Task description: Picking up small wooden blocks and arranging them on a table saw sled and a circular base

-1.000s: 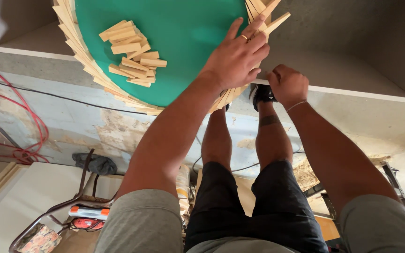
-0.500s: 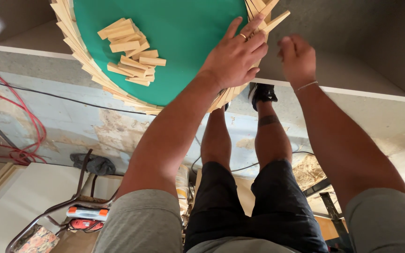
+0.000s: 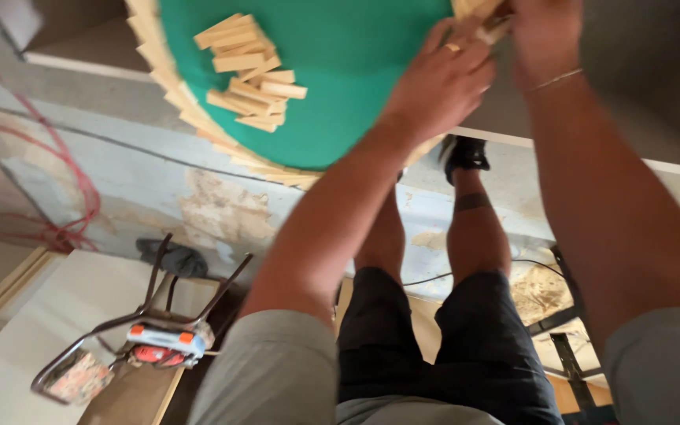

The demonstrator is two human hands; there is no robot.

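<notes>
A round green board point(image 3: 340, 94), ringed along its edge by pale wooden slats point(image 3: 168, 86), is filling the top of the view from about ten to one o'clock. A loose pile of short wooden blocks point(image 3: 249, 79) is lying on the green, toward eleven o'clock. The left hand point(image 3: 442, 86) is pressing on the rim at one o'clock, fingers spread and curled over the slats there. The right hand point(image 3: 541, 35) is sitting just beside it, fingers closing around a slat point(image 3: 491, 30) at the top edge; how firmly, I cannot tell. Open floor is lying below the board's edge, with a metal chair point(image 3: 151, 330) at seven o'clock.
</notes>
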